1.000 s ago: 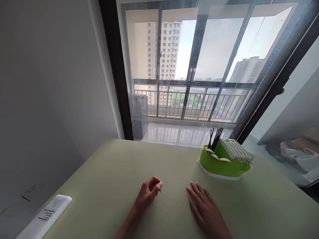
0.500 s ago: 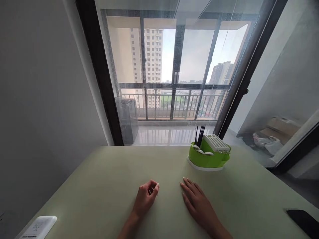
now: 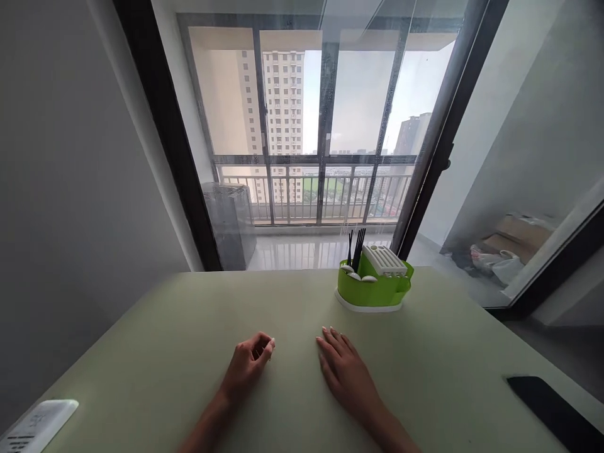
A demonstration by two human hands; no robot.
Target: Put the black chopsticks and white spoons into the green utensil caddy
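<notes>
My left hand (image 3: 249, 361) rests on its side on the pale green table (image 3: 198, 321). Its fingers curl loosely toward the thumb, and I see nothing in the hollow between them. Flat on the tabletop lies my right hand (image 3: 343, 368), palm down with fingers stretched forward, holding nothing. Beyond it stands a green utensil holder (image 3: 370, 290) on a white base, apart from both hands. Black chopsticks (image 3: 357, 253) stick up from the holder, and several white spoons (image 3: 369, 279) lean over its front rim. A white slotted top (image 3: 384, 259) covers its right part.
A white flat object with dark markings (image 3: 35, 425) lies at the table's left edge. Toward the right edge is a long black flat object (image 3: 550, 406), cut off by the frame. Glass doors with a dark frame (image 3: 427, 195) stand behind the table; bags (image 3: 503, 263) lie beyond them.
The view has turned to the right and levelled, so the utensil holder appears further left and the black flat object has come into view. Both hands keep their poses on the table.
</notes>
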